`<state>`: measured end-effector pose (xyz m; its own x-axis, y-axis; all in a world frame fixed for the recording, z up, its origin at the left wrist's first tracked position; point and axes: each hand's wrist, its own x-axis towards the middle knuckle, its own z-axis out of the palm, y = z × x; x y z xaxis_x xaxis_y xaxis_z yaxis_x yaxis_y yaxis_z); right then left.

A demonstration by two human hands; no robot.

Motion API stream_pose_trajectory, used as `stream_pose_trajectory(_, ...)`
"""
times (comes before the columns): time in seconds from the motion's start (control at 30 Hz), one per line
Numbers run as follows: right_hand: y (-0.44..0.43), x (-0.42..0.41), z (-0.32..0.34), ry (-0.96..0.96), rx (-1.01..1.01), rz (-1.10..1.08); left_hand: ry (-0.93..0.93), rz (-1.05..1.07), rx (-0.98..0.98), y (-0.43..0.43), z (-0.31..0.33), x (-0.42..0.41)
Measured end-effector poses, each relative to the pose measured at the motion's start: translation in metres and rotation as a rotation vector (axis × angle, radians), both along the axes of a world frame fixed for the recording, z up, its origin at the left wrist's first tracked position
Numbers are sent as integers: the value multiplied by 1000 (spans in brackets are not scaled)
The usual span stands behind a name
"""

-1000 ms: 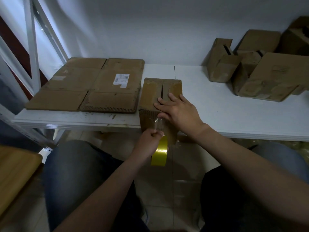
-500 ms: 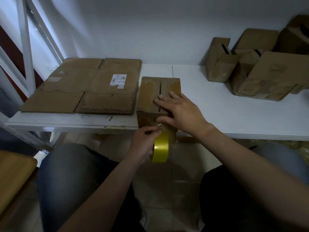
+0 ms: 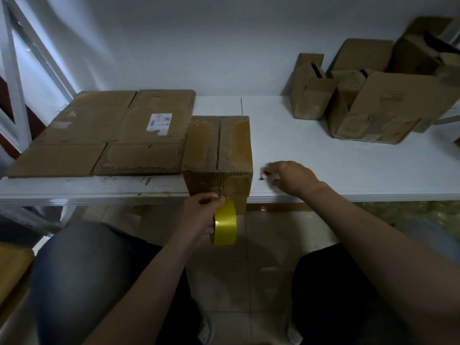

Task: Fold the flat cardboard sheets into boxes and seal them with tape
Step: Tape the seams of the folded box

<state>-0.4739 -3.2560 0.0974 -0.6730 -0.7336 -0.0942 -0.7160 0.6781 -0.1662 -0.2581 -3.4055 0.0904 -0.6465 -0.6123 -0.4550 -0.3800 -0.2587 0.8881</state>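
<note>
- Gripping the yellow roll of tape with the left hand; thumb over the top, other fingers curled round the near side, clamped tight; held on edge, just below the front edge of the table.
- Looking just up and beyond those fingers for the box; standing on the table with its near face at the edge, top flaps folded shut, the seam and the long axis both running away from the body.
- Seeing only a faint glint between roll and box; probably a strip of tape pulled taut, but too dim to say for sure.
- Reaching with the right hand onto the table just right of the box; fingers bent, tips drawn together at a small pale thing; cannot tell whether pinched or merely touched; too small to name, perhaps a cutter.
- Judging the next move as cutting: strip down and to the left of the right fingertips, past the box's near right corner; left hand nearer it, right hand freer.
- Flat sheets up and left of the left fingers; finished boxes well beyond the right fingers.
</note>
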Motion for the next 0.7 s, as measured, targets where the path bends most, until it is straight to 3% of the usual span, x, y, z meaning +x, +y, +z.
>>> stream_pose_trajectory(0.13,2,-3,-7,185,-7,26,4,6,2,2,0,-1)
stream_pose_trajectory(0.23,7,1,-11,165,-73,-105,13,6,18,4,0,-1)
stream_pose_trajectory(0.3,11,4,-7,68,-262,-225,24,5,26,4,1,-1)
stream_pose_trajectory(0.4,9,19,14,-151,-757,-338,35,2,34,4,2,0)
stream_pose_trajectory(0.47,2,37,35,-148,-940,-186,36,3,35,4,1,2)
stream_pose_trajectory(0.53,-3,57,54,-58,-957,96,37,0,42,3,0,2)
stream_pose_trajectory(0.63,-14,77,62,66,-776,447,39,-18,46,1,0,5)
stream_pose_trajectory(0.7,-22,83,55,149,-588,535,42,-34,35,0,0,7)
